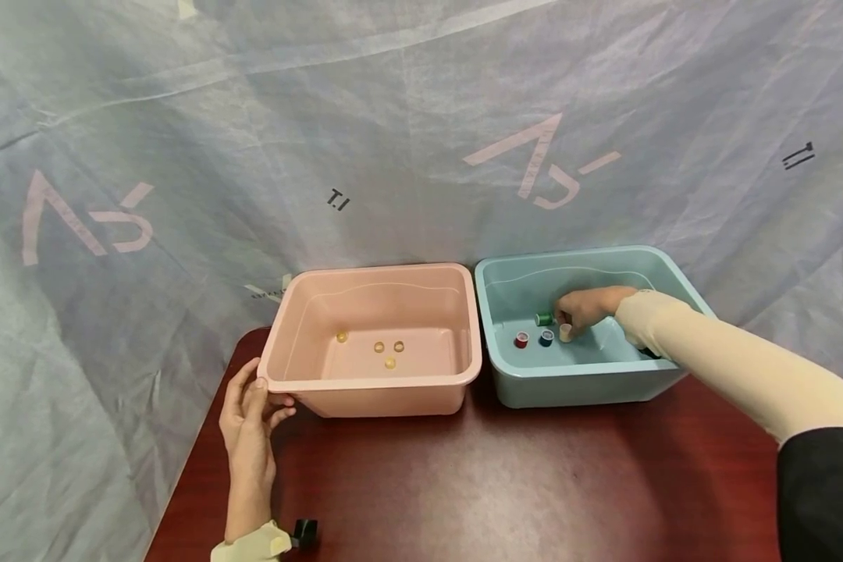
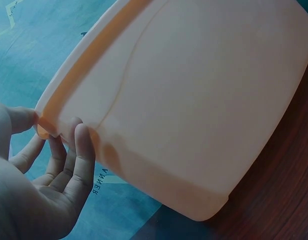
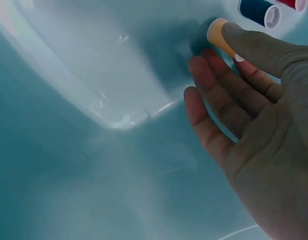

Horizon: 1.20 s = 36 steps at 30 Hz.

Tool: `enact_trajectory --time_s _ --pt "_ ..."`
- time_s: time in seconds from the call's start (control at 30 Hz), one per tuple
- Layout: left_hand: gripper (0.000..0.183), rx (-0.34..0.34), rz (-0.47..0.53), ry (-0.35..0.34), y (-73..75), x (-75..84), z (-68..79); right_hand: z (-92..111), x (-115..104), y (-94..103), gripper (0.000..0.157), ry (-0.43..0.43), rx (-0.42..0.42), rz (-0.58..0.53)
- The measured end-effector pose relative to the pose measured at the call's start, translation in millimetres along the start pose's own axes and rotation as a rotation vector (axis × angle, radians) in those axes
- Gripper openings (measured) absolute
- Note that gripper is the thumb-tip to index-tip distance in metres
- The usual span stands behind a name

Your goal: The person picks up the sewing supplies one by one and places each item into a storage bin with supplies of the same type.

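My left hand (image 1: 249, 417) pinches the front left corner of the pink plastic tub (image 1: 379, 384), the thumb on one side of the rim and fingers on the other. Over in the blue plastic tub (image 1: 583, 368), my right hand (image 1: 585, 307) reaches down and pinches a cream-coloured thread spool (image 3: 220, 36) between thumb and fingers. Beside it stand a blue thread spool (image 1: 546, 337) and a red one (image 1: 522, 339). A green spool (image 1: 544, 319) lies on its side just behind them, near the fingertips.
Several small yellowish ring-like pieces (image 1: 379, 346) are scattered over the pink tub's floor. Both tubs stand side by side on a dark red wooden table (image 1: 506, 484), with a grey printed sheet (image 1: 407, 140) hanging behind. My right forearm crosses the blue tub's front right rim.
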<state>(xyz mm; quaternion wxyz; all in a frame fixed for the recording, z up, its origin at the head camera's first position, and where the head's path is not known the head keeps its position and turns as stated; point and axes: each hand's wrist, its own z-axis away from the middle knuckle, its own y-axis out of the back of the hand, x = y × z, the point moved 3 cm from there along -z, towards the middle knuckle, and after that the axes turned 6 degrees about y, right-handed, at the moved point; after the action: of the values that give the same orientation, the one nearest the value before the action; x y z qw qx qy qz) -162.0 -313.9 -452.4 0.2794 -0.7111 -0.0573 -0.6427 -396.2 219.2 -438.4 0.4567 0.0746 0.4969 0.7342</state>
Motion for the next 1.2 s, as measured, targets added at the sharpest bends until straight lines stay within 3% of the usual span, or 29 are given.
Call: enact_trajectory --time_s 0.37,0.57,0.7,0.93,1.07,1.2 --pt "0.045 -0.012 0.004 -0.005 -1.0 0.5 -0.2 5.1 1.6 0.0 0.016 -0.042 0.001 -0.006" --pt "0.045 -0.019 -0.013 0.004 -2.5 0.0 -1.6 11.5 1.9 1.2 0.025 -0.066 -0.046 -0.068" --pt "0.043 0.001 -0.040 -0.001 -4.5 2.7 -5.7 21.1 -3.7 13.9 0.036 -0.084 -0.059 -0.116" --pt "0.039 0.060 -0.114 -0.033 -7.7 14.2 -10.4 42.1 -25.2 40.9 0.045 -0.052 0.037 -0.098" --pt "0.036 0.077 -0.271 -0.053 -7.1 23.9 -11.9 57.8 -41.8 50.6 0.041 -0.006 0.090 -0.089" --pt "0.033 0.095 -0.663 -0.121 -7.8 37.5 -12.1 79.6 -60.4 56.8 0.037 0.016 0.173 -0.075"
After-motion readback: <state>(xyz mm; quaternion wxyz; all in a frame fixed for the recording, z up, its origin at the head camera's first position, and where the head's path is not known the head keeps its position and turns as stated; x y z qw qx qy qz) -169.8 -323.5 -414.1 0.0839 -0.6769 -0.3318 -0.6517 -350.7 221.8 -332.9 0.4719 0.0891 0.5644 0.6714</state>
